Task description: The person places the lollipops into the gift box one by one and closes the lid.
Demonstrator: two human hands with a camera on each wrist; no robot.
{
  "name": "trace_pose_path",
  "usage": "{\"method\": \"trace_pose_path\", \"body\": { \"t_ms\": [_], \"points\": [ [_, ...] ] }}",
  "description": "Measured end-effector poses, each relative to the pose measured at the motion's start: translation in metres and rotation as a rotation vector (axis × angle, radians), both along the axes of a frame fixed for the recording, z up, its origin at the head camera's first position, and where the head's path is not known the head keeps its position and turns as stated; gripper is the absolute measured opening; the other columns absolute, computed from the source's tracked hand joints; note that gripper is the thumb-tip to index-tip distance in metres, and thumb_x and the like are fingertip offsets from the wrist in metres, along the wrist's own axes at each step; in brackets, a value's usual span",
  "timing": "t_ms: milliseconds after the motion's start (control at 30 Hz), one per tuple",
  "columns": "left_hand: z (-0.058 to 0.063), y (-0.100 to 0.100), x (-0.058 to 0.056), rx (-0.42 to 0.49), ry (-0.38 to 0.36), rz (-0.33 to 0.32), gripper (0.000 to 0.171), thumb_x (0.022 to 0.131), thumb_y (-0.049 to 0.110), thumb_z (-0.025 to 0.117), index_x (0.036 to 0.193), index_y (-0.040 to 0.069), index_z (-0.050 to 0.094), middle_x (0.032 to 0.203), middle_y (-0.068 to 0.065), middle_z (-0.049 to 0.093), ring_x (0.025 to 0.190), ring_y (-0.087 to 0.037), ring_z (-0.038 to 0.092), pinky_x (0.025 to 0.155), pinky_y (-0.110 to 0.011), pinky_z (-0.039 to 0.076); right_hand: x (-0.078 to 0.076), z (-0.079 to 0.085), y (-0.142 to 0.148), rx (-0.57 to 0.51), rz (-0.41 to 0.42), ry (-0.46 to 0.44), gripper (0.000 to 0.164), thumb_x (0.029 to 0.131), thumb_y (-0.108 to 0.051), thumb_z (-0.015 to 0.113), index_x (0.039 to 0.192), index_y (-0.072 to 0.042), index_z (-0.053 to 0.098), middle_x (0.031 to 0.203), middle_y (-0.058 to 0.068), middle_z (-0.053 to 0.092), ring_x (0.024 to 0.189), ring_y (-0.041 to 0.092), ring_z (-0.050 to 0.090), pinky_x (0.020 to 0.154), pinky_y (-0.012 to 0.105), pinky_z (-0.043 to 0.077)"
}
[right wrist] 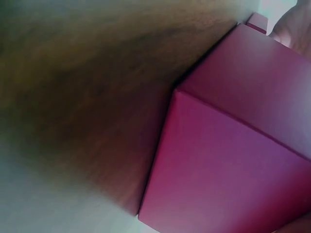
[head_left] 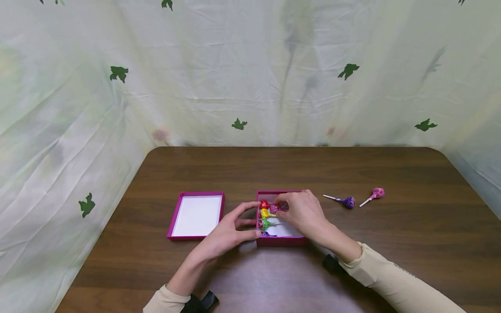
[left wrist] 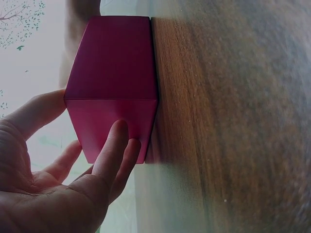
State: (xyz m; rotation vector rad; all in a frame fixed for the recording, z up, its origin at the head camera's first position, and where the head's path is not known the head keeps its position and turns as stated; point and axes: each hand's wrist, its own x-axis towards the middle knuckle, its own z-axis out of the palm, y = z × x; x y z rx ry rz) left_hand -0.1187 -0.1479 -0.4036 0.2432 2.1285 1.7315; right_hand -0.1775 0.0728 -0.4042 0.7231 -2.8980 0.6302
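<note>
A magenta box [head_left: 280,241] with a white inside stands uncovered at the table's middle. Along its left wall lie a red lollipop [head_left: 264,204], a yellow lollipop [head_left: 264,213], a green lollipop [head_left: 264,224] and a dark blue one at the near end. My right hand [head_left: 304,211] reaches over the box's right side and pinches a pinkish-purple lollipop [head_left: 274,209] beside the red one; its fingers partly cover it. My left hand [head_left: 225,232] rests on the left side of the box, fingers extended, thumb at the near corner. In the left wrist view, fingertips [left wrist: 118,128] touch the wall.
Left of the box lies its magenta lid [head_left: 197,216], white inside up. To the right on the wooden table [head_left: 391,243] lie a purple lollipop [head_left: 348,202] and a pink lollipop [head_left: 378,193]. A pale patterned curtain [head_left: 250,78] hangs behind the table.
</note>
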Motion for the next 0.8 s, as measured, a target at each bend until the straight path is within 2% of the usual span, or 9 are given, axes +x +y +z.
{"method": "trace_pose_path", "body": {
  "t_ms": [367,533,633,800],
  "points": [
    [-0.001,0.0,0.001,-0.01,0.036,0.0,0.063,0.087,0.014,0.074,0.144,0.021,0.047,0.151,-0.004,0.037,0.121,-0.028,0.056,0.1,-0.051,0.039,0.0,0.0,0.003,-0.038,0.057,0.036,0.02,0.076,-0.016,0.084,0.094,-0.02,0.078,0.085,-0.007,0.072,0.071,0.01,0.059,0.084,0.044,0.042],
    [-0.001,0.0,0.001,-0.009,0.027,0.0,0.064,0.088,0.014,0.074,0.144,0.022,0.047,0.152,-0.003,0.036,0.121,-0.028,0.056,0.099,-0.051,0.04,0.0,0.002,0.005,-0.054,0.071,0.024,0.02,0.076,-0.015,0.084,0.095,-0.02,0.078,0.088,-0.007,0.073,0.078,0.013,0.064,0.088,0.045,0.041],
    [-0.001,0.0,0.0,-0.003,0.013,0.0,0.065,0.087,0.014,0.074,0.145,0.023,0.046,0.151,-0.001,0.036,0.122,-0.027,0.055,0.099,-0.05,0.04,0.002,0.005,0.007,-0.077,0.102,0.017,0.021,0.077,-0.013,0.084,0.096,-0.019,0.077,0.09,-0.007,0.073,0.084,0.015,0.066,0.094,0.048,0.038],
    [-0.001,0.0,-0.001,0.002,0.009,0.002,0.066,0.087,0.013,0.075,0.145,0.023,0.046,0.151,0.0,0.035,0.121,-0.026,0.056,0.099,-0.05,0.04,0.003,0.012,0.017,-0.123,0.184,0.056,0.025,0.078,-0.012,0.083,0.101,-0.016,0.076,0.096,-0.005,0.074,0.093,0.016,0.066,0.098,0.052,0.034]
  ]
}}
